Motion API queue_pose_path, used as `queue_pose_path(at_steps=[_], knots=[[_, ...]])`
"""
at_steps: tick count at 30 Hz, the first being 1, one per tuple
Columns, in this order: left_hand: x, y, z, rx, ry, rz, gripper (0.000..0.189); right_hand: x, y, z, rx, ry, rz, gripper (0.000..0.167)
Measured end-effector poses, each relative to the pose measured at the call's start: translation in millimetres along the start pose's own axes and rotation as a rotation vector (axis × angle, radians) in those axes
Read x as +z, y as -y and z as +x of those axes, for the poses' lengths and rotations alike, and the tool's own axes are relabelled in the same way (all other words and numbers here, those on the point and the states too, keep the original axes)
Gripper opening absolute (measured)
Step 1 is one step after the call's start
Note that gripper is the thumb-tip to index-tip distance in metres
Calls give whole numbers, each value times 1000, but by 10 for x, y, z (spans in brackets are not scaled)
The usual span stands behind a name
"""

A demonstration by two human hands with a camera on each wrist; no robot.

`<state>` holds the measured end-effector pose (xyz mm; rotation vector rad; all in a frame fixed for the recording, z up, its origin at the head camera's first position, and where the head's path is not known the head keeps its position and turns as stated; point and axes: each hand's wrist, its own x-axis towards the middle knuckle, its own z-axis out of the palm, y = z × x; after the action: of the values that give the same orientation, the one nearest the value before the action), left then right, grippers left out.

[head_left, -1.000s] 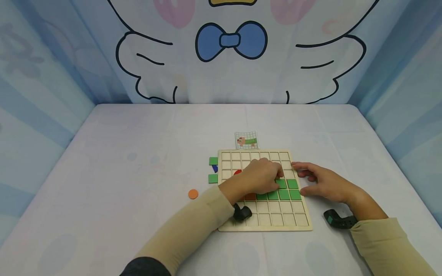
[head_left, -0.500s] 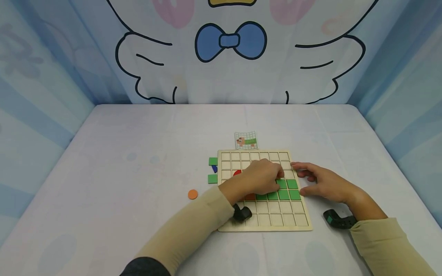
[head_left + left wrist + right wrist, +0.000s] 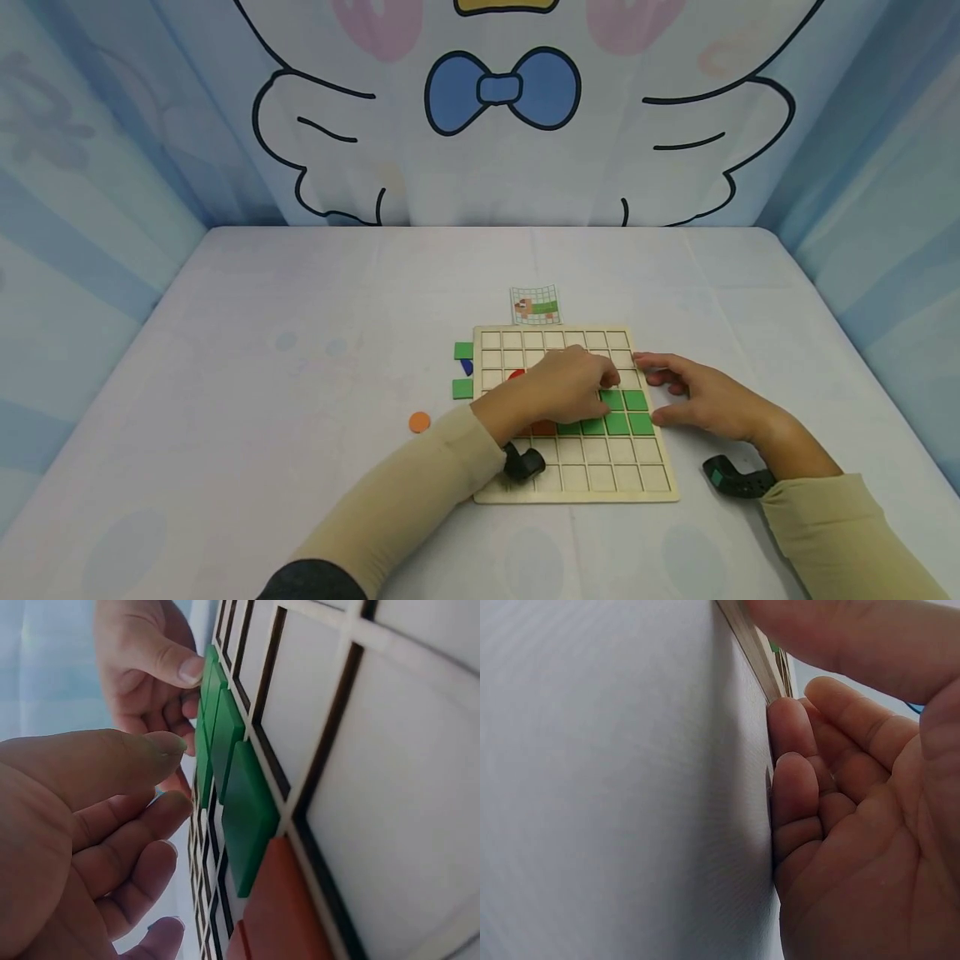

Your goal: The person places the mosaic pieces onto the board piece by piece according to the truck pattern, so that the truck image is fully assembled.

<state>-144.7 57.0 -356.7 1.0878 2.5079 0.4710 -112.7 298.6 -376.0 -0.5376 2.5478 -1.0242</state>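
A pale wooden grid board (image 3: 607, 450) lies on the table with several green square tiles (image 3: 617, 424) in two rows of its cells. My left hand (image 3: 566, 383) reaches over it, thumb and index fingertips close above the green tiles. In the left wrist view a gap shows between thumb (image 3: 166, 744) and index finger (image 3: 171, 810), right beside one green tile (image 3: 201, 769). An orange-red tile (image 3: 281, 904) sits past the green ones. My right hand (image 3: 701, 400) rests at the board's right edge, its fingertips (image 3: 791, 724) right at the wooden side.
Left of the board lie an orange disc (image 3: 419, 422), two green tiles (image 3: 462, 389) and a dark blue piece (image 3: 467, 367). A red disc (image 3: 516, 374) is partly hidden by my left hand. A small printed pattern card (image 3: 536, 306) lies behind the board.
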Motion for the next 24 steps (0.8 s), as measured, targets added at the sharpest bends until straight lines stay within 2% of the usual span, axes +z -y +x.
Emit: queue_pose_path(at_steps=[9,24], knots=[[-90,83,-103,-21,-10,-38,39,3,-5,0,-11,-5,-1,75],[-275,346,-399,-40,-97,-98,40,17,-6,3,9,-12,-1,76]])
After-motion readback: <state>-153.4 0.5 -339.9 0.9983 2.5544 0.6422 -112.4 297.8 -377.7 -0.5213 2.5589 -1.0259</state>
